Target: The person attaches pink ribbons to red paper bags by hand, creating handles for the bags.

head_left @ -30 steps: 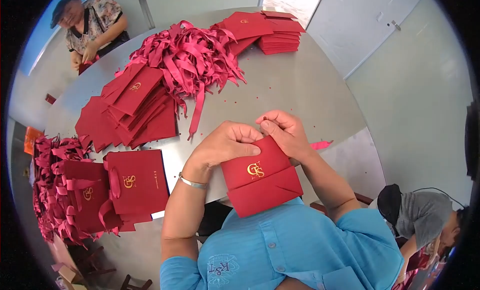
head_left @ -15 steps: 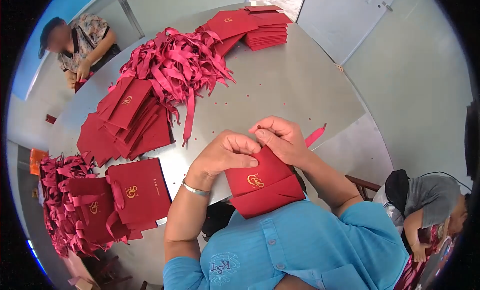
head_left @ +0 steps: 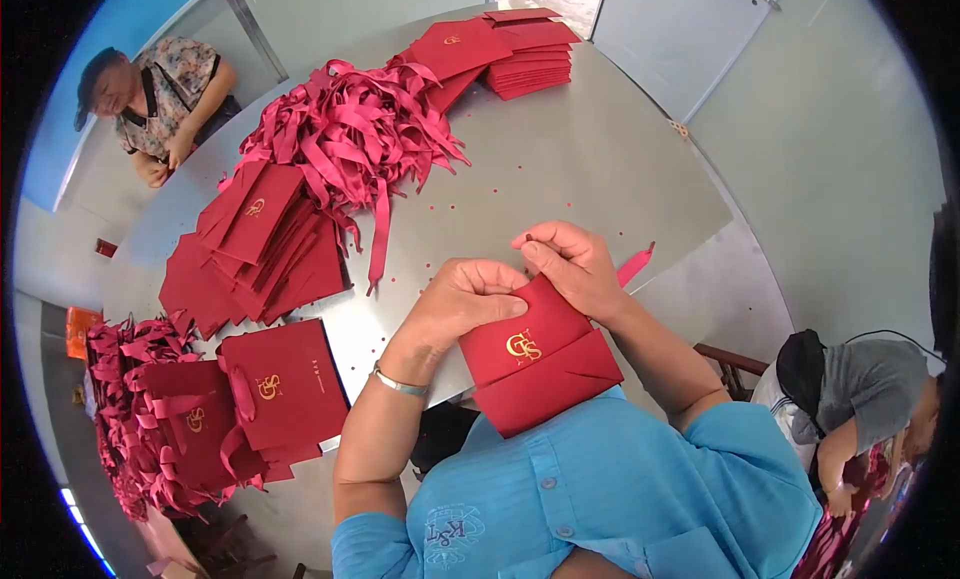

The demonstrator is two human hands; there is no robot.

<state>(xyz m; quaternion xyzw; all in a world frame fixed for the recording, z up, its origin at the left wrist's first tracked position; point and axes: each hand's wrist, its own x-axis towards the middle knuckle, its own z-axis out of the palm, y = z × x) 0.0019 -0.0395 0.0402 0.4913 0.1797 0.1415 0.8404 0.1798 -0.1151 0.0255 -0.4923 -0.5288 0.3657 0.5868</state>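
Observation:
A flat red paper gift bag [head_left: 540, 349] with a gold monogram lies against the front of my blue shirt, its top part folded over. My left hand [head_left: 475, 297] is closed on the bag's upper left edge, thumb on the face and fingers behind. At the upper right corner my right hand [head_left: 578, 271] pinches with thumb and forefinger, and a small dark red tip shows between them. From behind that hand a pink ribbon [head_left: 636, 265] sticks out to the right. Whether the tip belongs to this ribbon is hidden by my fingers.
A pile of pink ribbons [head_left: 350, 129] lies on the metal table [head_left: 620, 159]. Stacked red bags [head_left: 265, 239] sit left, others [head_left: 530, 64] at the far end. Bags with ribbon handles [head_left: 285, 384] stand near left. One person [head_left: 165, 89] sits across; another [head_left: 865, 399] bends at right.
The view has shifted slightly. Both my hands keep their grip, and the bag appears a little further right. The person across has moved their hands.

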